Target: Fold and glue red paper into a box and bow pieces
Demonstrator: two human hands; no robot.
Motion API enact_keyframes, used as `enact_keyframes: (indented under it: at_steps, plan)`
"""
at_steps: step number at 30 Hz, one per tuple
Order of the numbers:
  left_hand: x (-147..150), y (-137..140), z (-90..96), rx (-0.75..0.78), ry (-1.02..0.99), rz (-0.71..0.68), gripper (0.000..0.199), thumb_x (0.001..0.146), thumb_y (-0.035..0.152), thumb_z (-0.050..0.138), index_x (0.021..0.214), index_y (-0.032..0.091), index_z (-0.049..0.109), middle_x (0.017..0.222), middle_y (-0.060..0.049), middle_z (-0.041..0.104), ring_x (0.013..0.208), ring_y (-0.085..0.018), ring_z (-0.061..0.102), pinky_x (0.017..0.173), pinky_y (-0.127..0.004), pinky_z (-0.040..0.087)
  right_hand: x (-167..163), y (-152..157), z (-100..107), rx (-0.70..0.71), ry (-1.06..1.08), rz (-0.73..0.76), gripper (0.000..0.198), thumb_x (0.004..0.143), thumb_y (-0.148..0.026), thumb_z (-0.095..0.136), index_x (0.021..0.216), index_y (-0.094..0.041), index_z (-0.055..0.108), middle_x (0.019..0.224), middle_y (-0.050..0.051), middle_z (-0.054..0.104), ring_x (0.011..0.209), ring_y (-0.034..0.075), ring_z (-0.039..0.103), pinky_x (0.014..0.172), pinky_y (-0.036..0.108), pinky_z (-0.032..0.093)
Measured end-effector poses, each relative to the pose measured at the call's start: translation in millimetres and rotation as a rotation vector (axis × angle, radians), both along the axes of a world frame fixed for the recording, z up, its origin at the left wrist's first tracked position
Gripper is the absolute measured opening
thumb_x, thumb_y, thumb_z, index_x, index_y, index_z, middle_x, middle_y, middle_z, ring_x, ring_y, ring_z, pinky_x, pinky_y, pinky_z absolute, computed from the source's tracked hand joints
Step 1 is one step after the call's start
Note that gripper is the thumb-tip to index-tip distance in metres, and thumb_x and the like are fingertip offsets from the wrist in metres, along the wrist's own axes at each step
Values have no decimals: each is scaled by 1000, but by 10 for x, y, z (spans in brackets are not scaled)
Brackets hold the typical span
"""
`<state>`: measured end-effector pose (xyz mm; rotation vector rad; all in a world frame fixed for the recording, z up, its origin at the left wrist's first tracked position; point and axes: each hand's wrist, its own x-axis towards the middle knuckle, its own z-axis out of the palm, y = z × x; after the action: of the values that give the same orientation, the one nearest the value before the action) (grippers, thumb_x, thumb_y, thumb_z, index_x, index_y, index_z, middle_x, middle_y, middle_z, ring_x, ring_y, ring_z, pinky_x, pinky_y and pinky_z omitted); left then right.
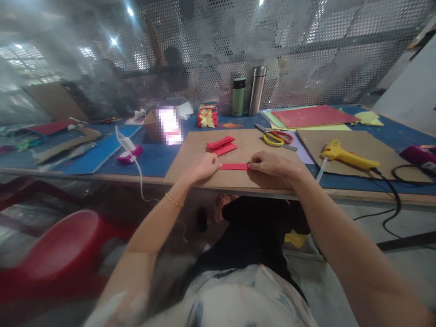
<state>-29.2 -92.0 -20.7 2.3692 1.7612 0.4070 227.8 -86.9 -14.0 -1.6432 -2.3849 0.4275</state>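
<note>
A narrow red paper strip point(234, 166) lies flat across a cardboard sheet point(190, 147) near the table's front edge. My left hand point(205, 166) pinches its left end, and at the right end the fingers of my right hand point(265, 162) are closed on it. Just behind the strip rest folded red paper pieces point(222, 144). Scissors with yellow and red handles point(274, 138) lie to the right, on the cardboard's back corner.
A yellow glue gun point(350, 156) lies on a second cardboard piece point(391, 152) at right. Behind stand a green tumbler point(239, 97) and a steel flask point(258, 91). Coloured sheets point(313, 116) are stacked at the back right. A white cable point(139, 175) hangs over the front edge; a red stool point(64, 243) stands left.
</note>
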Motion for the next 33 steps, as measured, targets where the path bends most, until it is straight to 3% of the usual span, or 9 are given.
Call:
enact_keyframes:
  at_steps: [14, 20, 33]
  plan:
    - [-3, 14, 21, -24, 22, -8, 31, 95, 31, 62, 67, 23, 51, 70, -5, 61, 63, -19, 48, 65, -36, 33, 56, -35, 35, 37, -109, -62, 26, 95, -39, 70, 76, -22, 75, 78, 5, 75, 69, 18, 62, 59, 29, 36]
    - [31, -27, 91, -94, 26, 29, 28, 95, 29, 63, 71, 23, 51, 74, -4, 61, 69, -19, 52, 68, -35, 31, 94, -107, 35, 126, -224, -105, 29, 99, -44, 65, 84, -22, 78, 83, 7, 77, 73, 19, 64, 61, 30, 32]
    - [41, -60, 95, -100, -36, 52, 25, 94, 26, 63, 73, 22, 51, 75, -3, 60, 71, -20, 51, 71, -36, 31, 148, -194, -97, 229, -139, -158, 23, 99, -41, 71, 91, -21, 78, 86, 7, 77, 75, 20, 62, 64, 31, 32]
